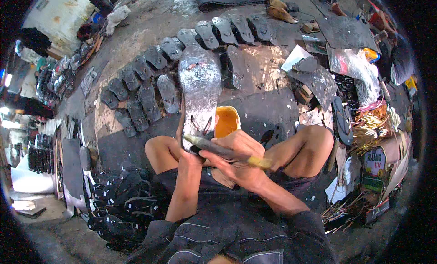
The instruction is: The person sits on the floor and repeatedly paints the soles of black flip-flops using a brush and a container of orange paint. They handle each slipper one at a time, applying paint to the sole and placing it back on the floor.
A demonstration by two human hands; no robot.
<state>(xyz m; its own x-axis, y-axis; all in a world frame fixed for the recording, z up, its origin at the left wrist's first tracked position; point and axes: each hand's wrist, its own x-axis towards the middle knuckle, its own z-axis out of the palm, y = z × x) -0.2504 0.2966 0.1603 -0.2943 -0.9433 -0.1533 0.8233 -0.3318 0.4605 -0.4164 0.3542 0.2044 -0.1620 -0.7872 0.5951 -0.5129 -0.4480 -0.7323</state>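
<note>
In the head view, the left hand (190, 155) was closed around the near end of a long, shiny, dark sole (200, 84), which stretched forward from the palm with its wider end farthest away. Dark V-shaped marks showed on the sole just ahead of that hand. The right hand (239, 150), fingers curled tight, gripped a slim stick-like tool (221, 150) slantwise; one pale end lay over the sole beside the left hand, though whether it touched could not be told, and the blurred yellowish end stuck out to the right of the right hand. Just beyond the right hand stood a container (239, 121) of orange-yellow stuff. Farther ahead of both hands, a curved row of dark soles (206, 35) lay on the floor. Well to the right of the right hand was a dark sandal (342, 123); left of the left hand, nearer the body, lay a heap of black sandals (120, 195).
</note>
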